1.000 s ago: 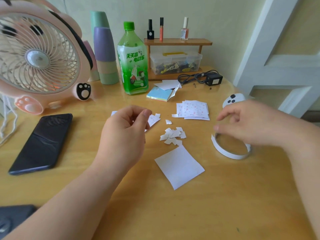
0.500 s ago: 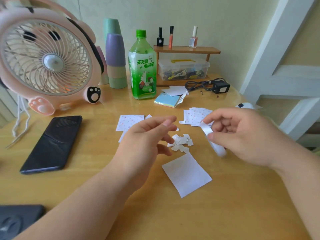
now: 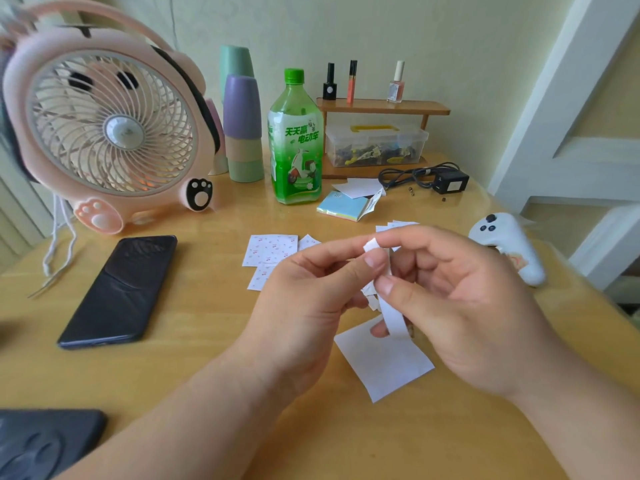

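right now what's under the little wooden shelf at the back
A clear plastic lidded box of small mixed items sits under the small wooden shelf; the green plastic bottle covers the shelf's left end.

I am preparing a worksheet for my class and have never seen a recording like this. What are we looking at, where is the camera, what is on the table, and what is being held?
There is no machine here: a person works with two bare hands. Every picture comes from one wide-angle camera worn on the person's head. It looks forward and down, so the arms enter from the bottom edge. The left hand and the right hand both pinch a narrow white strip, held up above the wooden table. Under it lies a white paper square, with small patterned paper pieces behind. Further off stand a pink fan, a green bottle and stacked cups. A dark phone lies on the left and a white controller on the right.
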A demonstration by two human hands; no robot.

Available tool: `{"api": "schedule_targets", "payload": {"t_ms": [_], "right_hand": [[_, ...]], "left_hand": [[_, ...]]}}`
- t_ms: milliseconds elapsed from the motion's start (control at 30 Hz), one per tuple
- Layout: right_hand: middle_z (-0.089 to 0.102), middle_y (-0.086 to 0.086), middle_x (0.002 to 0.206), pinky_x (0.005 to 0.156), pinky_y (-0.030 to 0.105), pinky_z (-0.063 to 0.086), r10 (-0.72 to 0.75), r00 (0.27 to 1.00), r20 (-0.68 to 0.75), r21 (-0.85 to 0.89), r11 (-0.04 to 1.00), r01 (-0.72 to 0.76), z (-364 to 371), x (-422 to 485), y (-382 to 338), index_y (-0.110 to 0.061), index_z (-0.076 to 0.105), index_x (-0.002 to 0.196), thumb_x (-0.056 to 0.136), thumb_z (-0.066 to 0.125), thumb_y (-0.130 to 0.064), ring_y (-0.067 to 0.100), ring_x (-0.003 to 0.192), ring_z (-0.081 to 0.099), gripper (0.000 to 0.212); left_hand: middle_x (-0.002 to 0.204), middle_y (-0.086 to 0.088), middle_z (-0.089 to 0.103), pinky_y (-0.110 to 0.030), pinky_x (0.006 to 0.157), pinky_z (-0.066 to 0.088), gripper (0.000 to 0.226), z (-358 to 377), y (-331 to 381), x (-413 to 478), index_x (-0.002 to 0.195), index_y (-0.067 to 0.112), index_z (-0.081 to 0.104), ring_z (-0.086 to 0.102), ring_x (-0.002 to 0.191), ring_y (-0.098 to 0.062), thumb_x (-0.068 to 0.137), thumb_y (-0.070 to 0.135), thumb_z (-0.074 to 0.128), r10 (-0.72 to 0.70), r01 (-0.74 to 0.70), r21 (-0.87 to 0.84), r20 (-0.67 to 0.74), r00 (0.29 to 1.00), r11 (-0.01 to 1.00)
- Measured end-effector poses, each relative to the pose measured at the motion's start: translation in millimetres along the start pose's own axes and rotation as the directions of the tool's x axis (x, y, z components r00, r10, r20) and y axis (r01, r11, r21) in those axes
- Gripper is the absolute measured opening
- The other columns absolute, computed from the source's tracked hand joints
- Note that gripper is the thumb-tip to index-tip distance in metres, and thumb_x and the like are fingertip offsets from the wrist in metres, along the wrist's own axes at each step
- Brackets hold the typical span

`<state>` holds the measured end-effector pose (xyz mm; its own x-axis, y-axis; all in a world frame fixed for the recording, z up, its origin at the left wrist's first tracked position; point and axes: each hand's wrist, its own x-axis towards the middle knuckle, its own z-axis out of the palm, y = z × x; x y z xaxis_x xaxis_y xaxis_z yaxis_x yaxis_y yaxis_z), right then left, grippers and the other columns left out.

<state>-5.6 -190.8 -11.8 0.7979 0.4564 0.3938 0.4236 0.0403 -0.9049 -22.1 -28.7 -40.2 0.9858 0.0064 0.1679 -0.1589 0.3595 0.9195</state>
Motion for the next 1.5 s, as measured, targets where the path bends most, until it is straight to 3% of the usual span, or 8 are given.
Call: {"api": "schedule_targets", "payload": {"t_ms": [433, 667, 833, 1000, 1133, 1300, 1400, 1500], "right_hand": [[0.060, -0.003, 0.074, 0.058, 0.038, 0.060, -0.013, 0.998, -0.062, 0.062, 0.998, 0.017, 12, 1, 7, -0.021, 0.071, 0.124, 0.092, 0.066, 0.005, 0.013, 0.074, 0.063, 0.041], [0.060, 0.013, 0.075, 0.058, 0.035, 0.057, 0.053, 0.996, -0.076, 0.105, 0.993, -0.045, 14, 3, 8, -0.029, 0.054, 0.140, 0.088, 0.069, -0.003, 0.024, 0.069, 0.062, 0.060], [0.070, 0.019, 0.077, 0.047, 0.033, 0.046, 0.179, 0.980, -0.091, 0.174, 0.971, -0.162, 14, 8, 6, -0.006, 0.066, 0.104, 0.083, 0.066, -0.018, 0.026, 0.061, 0.062, 0.025], [0.068, 0.014, 0.065, 0.048, 0.036, 0.039, 0.186, 0.972, -0.146, 0.084, 0.981, -0.176, 17, 9, 5, -0.012, 0.074, 0.078, 0.085, 0.069, -0.030, 0.025, 0.042, 0.051, 0.020], [0.067, 0.007, 0.061, 0.041, 0.024, 0.039, 0.156, 0.967, -0.200, -0.013, 0.987, -0.161, 16, 9, 0, -0.010, 0.073, 0.070, 0.092, 0.073, -0.015, 0.014, 0.041, 0.056, 0.023], [0.059, 0.006, 0.053, 0.042, 0.029, 0.042, -0.097, 0.963, -0.251, -0.360, 0.933, 0.000, 24, 10, 7, -0.010, 0.072, 0.066, 0.089, 0.075, -0.012, 0.022, 0.045, 0.052, 0.023], [0.053, 0.003, 0.055, 0.050, 0.036, 0.041, -0.359, 0.925, -0.125, -0.654, 0.731, 0.195, 22, 15, 14, -0.007, 0.065, 0.063, 0.086, 0.070, -0.006, 0.020, 0.053, 0.049, 0.024], [0.045, 0.003, 0.058, 0.051, 0.035, 0.037, -0.466, 0.884, 0.032, -0.728, 0.596, 0.340, 33, 7, 8, -0.007, 0.060, 0.061, 0.082, 0.065, -0.002, 0.022, 0.056, 0.040, 0.022]], "left_hand": [[0.084, -0.015, 0.055, -0.039, 0.064, 0.036, 0.027, 3, 2, 0, 0.105, 0.007, 0.077, 0.039, 0.085, -0.037, 0.089, 0.028, 0.072, -0.008, 0.006, -0.122, -0.022, 1.000, 0.992], [0.086, -0.007, 0.069, -0.044, 0.073, 0.037, 0.017, 6, 5, -2, 0.090, 0.014, 0.081, 0.045, 0.085, -0.030, 0.078, 0.026, 0.078, -0.006, -0.005, -0.113, -0.095, 0.995, 0.994], [0.070, -0.012, 0.054, -0.034, 0.055, 0.044, 0.013, 15, 8, -4, 0.086, 0.010, 0.080, 0.046, 0.055, -0.026, 0.078, 0.017, 0.074, 0.031, -0.047, -0.138, -0.115, 0.993, 0.989], [0.064, -0.011, 0.059, -0.034, 0.058, 0.045, 0.013, 16, 9, -5, 0.087, 0.009, 0.079, 0.051, 0.052, -0.026, 0.076, 0.016, 0.075, 0.056, -0.074, -0.110, -0.163, 0.985, 0.991], [0.064, -0.003, 0.064, -0.037, 0.069, 0.047, 0.006, 16, 8, -6, 0.081, 0.015, 0.081, 0.058, 0.062, -0.020, 0.075, 0.017, 0.082, 0.117, -0.125, -0.019, -0.230, 0.966, 0.992], [0.069, -0.005, 0.071, -0.034, 0.078, 0.056, 0.017, 16, 4, 0, 0.066, 0.017, 0.080, 0.066, 0.072, -0.021, 0.081, 0.009, 0.082, 0.070, -0.085, -0.027, -0.350, 0.934, 0.996], [0.068, -0.007, 0.070, -0.025, 0.063, 0.054, 0.023, 20, 7, 0, 0.066, 0.011, 0.077, 0.066, 0.066, -0.019, 0.087, 0.003, 0.073, -0.047, 0.004, -0.120, -0.354, 0.934, 0.993], [0.058, -0.003, 0.060, -0.026, 0.055, 0.047, 0.014, 12, 11, 6, 0.074, 0.009, 0.071, 0.052, 0.058, -0.021, 0.088, 0.009, 0.075, -0.209, 0.134, -0.194, -0.440, 0.874, 0.972]]}}
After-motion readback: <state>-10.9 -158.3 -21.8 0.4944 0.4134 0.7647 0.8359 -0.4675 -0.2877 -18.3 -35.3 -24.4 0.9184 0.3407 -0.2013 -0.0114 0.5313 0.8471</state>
